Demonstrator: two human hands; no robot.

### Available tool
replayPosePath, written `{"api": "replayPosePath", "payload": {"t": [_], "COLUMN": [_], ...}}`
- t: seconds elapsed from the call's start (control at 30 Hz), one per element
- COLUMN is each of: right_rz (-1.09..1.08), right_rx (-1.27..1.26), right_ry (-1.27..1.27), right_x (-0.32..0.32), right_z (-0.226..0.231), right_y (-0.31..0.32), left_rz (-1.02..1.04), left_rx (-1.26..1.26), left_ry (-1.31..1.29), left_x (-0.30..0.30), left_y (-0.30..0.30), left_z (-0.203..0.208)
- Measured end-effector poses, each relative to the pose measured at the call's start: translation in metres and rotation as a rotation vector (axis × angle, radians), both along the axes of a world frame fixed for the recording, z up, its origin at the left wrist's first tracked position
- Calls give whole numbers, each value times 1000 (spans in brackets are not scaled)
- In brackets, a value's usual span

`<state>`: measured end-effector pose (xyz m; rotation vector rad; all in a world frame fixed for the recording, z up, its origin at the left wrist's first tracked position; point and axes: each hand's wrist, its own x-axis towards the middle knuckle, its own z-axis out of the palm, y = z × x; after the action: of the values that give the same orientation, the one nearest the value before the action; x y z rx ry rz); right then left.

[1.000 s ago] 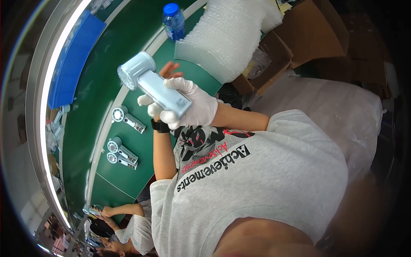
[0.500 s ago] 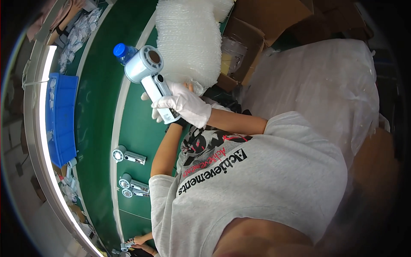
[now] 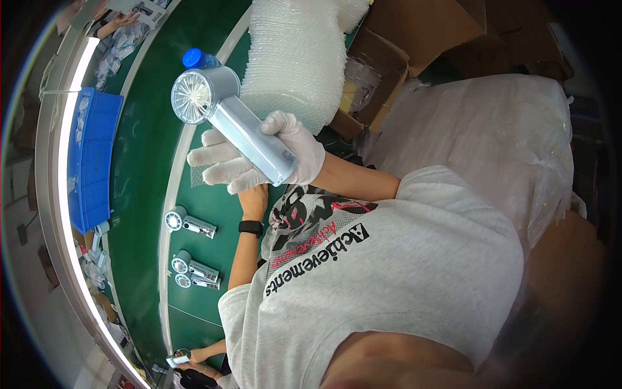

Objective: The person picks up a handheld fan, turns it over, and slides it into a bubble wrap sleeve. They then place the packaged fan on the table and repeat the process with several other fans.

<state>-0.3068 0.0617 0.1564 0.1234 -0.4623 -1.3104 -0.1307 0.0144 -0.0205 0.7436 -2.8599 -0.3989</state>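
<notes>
A pale blue handheld fan (image 3: 253, 136) lies across the palm of my right hand (image 3: 301, 146), which wears a white glove. The thumb presses on the handle while the other fingers stretch out beneath it. The fan's round head, with its radial grille, tilts up to the left. Behind that head stands a bottle with a blue cap (image 3: 194, 58). My left hand (image 3: 254, 196) is bare, below the gloved one and mostly hidden by it; its fingers do not show. A black band circles the left wrist. A bit of bubble wrap (image 3: 197, 175) shows beside the gloved fingertips.
Several similar fans (image 3: 191, 222) lie on the green work surface at left. A bubble wrap roll (image 3: 295, 65) stands ahead, beside an open cardboard box (image 3: 421, 29). At right is a plastic-covered stack (image 3: 479, 136). A blue bin (image 3: 94, 162) sits far left. Co-workers' hands (image 3: 194, 360) show lower left.
The fan has been turned over: its grille side now faces up instead of the ringed back. My right fingers have opened out under it. More of my left wrist and its band shows.
</notes>
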Motion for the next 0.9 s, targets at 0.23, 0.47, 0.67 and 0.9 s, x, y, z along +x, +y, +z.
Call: {"api": "replayPosePath", "payload": {"t": [0.23,0.47,0.67,0.9], "right_rz": [34,-153,109,-147], "right_rx": [38,93,235,-168], "right_ry": [150,1653,1698,2920], "right_x": [3,-1,0,17], "right_z": [-2,-59,-168,-151], "right_y": [-5,3,23,9], "left_rz": [183,408,768,553], "left_rx": [243,541,1155,349], "left_ry": [179,378,589,659], "left_x": [6,2,2,-14], "left_y": [-4,-30,-29,-20], "left_z": [-19,-34,-36,-9]}}
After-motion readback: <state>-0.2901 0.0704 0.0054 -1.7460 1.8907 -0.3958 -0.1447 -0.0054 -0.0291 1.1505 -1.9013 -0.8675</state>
